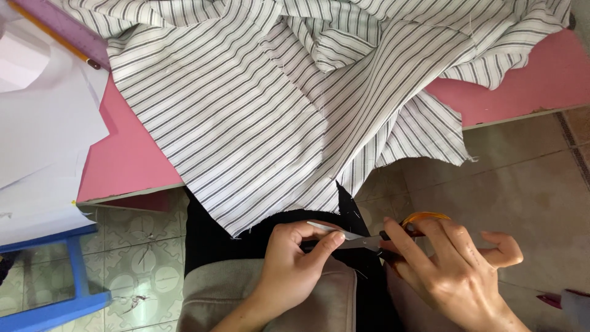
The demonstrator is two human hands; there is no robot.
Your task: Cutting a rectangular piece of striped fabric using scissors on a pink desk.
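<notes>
My right hand (458,270) grips the orange-handled scissors (375,240); my left hand (295,264) pinches their blades, below the striped cloth (246,123).

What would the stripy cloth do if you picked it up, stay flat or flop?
The striped cloth would probably flop: it already lies in soft folds and droops over the pink table edge. It looks thin, so likely light. Its frayed edge might shed threads.

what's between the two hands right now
In the head view, the scissors' metal blades span the gap: left hand pinches the blade tip, right hand holds the orange handles.
</notes>
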